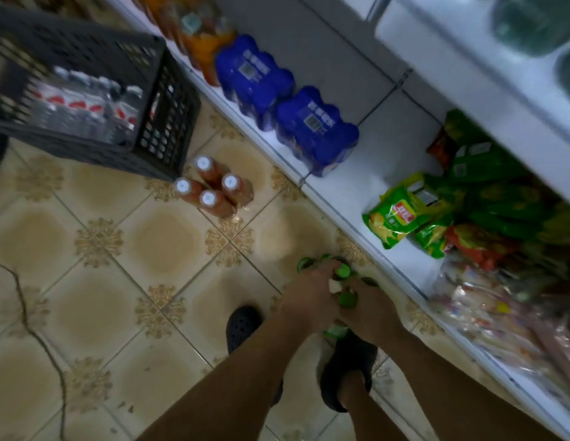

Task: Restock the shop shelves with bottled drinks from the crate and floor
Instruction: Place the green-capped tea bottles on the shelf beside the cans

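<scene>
Left hand (309,294) and right hand (369,310) curl down over green-capped bottles (343,271), gripping their tops (blur hides single fingers). The bottles stand upright, caps up, just beside the bottom shelf (350,192) edge. Open tiled floor (150,243) spreads leftward toward four white-capped bottles (210,186) beside the crate (169,122).

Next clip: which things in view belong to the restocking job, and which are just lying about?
Job: green-capped bottles on the floor, gripped by the left hand and right hand; four white-capped bottles on the floor; grey crate holding red-labelled bottles; white shelf.
Lying about: green snack bags and blue shrink-wrapped packs, both on the shelf.
</scene>
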`<state>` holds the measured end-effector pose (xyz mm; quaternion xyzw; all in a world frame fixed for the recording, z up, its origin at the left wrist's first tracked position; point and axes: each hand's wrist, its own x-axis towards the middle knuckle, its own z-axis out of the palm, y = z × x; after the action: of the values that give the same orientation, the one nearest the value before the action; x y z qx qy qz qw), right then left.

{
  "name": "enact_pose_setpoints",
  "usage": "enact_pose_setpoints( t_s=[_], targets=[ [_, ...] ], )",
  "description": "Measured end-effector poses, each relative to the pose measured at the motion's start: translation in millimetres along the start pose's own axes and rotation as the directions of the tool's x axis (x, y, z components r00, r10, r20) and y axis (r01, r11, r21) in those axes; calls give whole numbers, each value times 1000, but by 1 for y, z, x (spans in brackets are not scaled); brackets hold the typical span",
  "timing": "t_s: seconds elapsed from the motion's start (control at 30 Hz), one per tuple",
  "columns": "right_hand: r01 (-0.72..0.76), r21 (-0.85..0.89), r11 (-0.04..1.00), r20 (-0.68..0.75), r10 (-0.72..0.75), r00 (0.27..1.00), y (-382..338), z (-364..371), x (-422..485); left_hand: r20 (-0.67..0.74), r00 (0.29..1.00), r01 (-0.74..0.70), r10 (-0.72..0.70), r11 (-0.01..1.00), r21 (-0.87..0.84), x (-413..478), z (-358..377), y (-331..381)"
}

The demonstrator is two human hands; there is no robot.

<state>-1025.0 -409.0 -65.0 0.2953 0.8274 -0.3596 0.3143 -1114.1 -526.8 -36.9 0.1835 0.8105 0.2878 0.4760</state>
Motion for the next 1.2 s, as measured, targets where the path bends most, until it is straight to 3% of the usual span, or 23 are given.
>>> enact_pose_setpoints(
  t_s=[0.2, 0.3, 0.4, 0.5, 0.67, 0.87, 0.97, 1.03, 1.2],
  targets=[
    [183, 63, 981, -59, -180, 982, -93, -124, -45, 88, 985, -163, 151, 975, 149, -48, -93, 75],
    [306, 98, 947, -109, -296, 949, -157, -189, -85, 87, 974, -220, 211, 968, 120, -86, -148, 120],
    [391, 147, 909, -194, -361, 912, -222, -253, -130, -36, 956, -291, 292, 956, 29, -129, -205, 169],
    [534, 130, 835, -311, -477, 822, -284, -313, -184, -173, 921, -344, 348, 937, 54, -168, -267, 224],
    [696, 232, 680, -535, -508, 675, -359, -387, -282, -375, 735, -553, 565, 819, 151, -236, -348, 309],
    [857, 254, 448, -764, -450, 462, -407, -443, -385, -597, 507, -752, 621, 657, 44, -318, -393, 389],
    [867, 196, 458, -793, -445, 415, -404, -458, -415, -670, 428, -819, 606, 573, -5, -353, -405, 429],
    [850, 177, 496, -786, -448, 425, -392, -466, -436, -681, 380, -854, 626, 520, 1, -374, -411, 462],
    [765, 77, 639, -771, -449, 452, -362, -482, -485, -558, 302, -889, 773, 440, 129, -402, -398, 535]
  ],
)
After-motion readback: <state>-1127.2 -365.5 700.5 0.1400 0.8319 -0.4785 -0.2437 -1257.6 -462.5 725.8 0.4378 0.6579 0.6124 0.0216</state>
